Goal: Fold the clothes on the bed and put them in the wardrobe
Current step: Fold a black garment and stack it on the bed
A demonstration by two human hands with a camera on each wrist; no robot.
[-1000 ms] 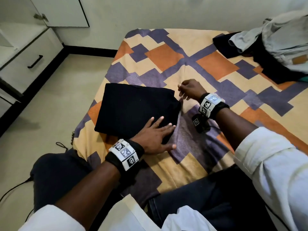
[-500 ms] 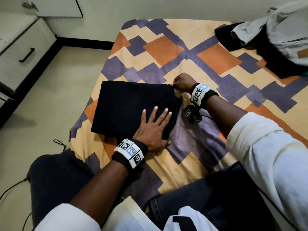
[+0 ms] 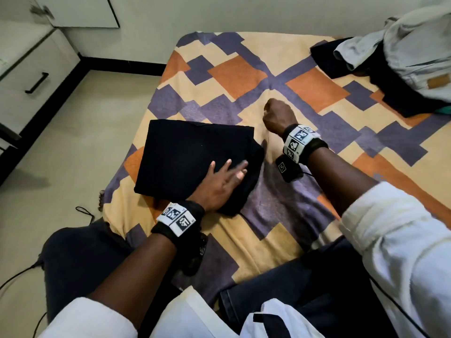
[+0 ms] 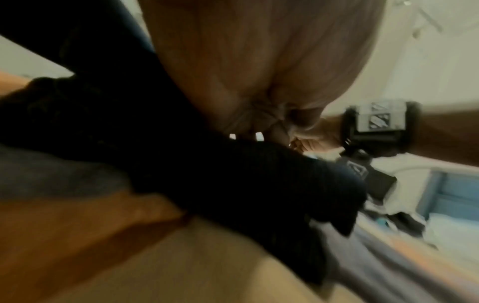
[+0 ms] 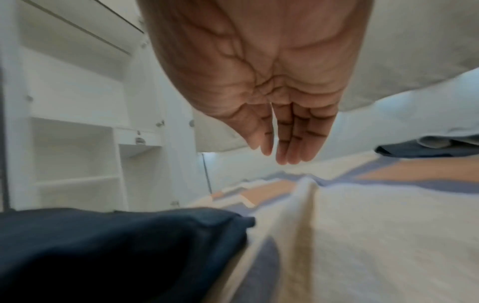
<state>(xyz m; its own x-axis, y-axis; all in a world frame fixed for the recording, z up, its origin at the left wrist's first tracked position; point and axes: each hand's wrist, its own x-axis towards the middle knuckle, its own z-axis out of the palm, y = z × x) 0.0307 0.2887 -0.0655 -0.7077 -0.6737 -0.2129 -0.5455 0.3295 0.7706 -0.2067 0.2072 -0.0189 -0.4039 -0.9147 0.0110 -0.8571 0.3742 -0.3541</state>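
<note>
A folded black garment (image 3: 195,162) lies near the bed's (image 3: 280,242) left edge. The left hand (image 3: 219,185) presses it flat-fingered; the right hand (image 3: 278,115) hovers relaxed, empty. Smooth outward before lifting.

Pile of unfolded clothes (image 3: 412,57) cut off at right edge; left-wrist view motion-blurred

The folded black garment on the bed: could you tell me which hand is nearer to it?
Left. The left hand rests flat on the folded black garment; the right hand hangs above the bedsheet, just past its far right corner, holding nothing.
</note>
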